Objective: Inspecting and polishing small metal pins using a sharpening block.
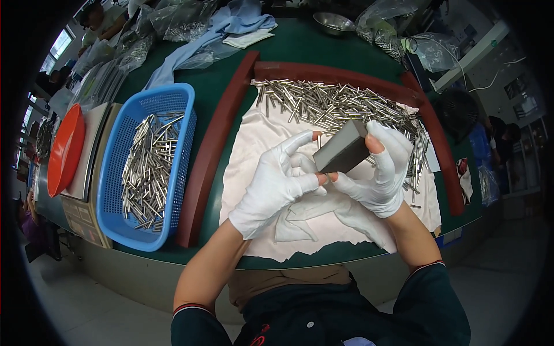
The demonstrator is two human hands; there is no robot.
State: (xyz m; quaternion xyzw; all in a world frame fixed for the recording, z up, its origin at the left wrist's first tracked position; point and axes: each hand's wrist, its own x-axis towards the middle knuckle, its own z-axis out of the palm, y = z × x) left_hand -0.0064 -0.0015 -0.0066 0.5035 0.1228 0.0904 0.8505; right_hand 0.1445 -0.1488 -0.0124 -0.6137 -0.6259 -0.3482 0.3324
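Both my hands wear white gloves with some fingertips bare, and they meet above a pale cloth. My right hand (382, 170) grips a dark grey rectangular block (341, 147), its thumb low and its index finger on the right end. The block is tilted. My left hand (281, 176) curls round the block's left end, thumb at the lower corner and index fingertip by the upper edge. Whether a small piece sits between the thumbs is hidden. Just beyond the block lie many thin metal pins (323, 104), heaped on the pale cloth (245, 161). A crumpled white cloth (340, 216) lies under my hands.
A dark red frame (206, 167) borders the cloth on the green table (288, 43). At left stand a blue basket (187, 109) of pins, a red scoop-shaped pan (66, 150) and a scale (86, 213). A metal bowl (334, 22), blue cloth (199, 43) and plastic bags (386, 23) lie farther back.
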